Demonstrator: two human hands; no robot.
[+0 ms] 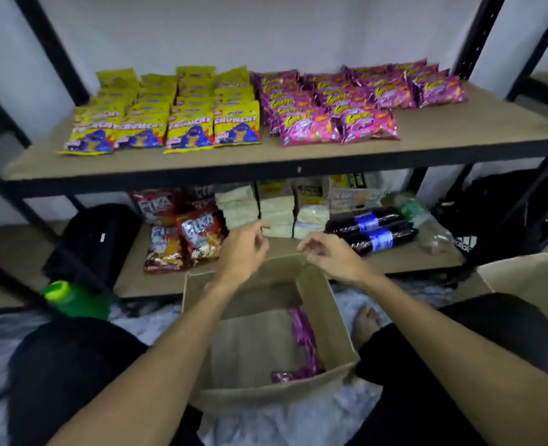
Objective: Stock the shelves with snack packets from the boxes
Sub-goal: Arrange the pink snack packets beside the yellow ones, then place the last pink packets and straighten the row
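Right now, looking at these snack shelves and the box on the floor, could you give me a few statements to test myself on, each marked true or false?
1. The yellow snack packets lie left of the pink snack packets on the upper wooden shelf. True.
2. The brown cardboard box is full to the brim. False: only a few packets lie along its right side.
3. The left hand holds a packet. False: neither it nor the right hand holds one.
4. The dark bottles with blue labels lie on the lower shelf. True.
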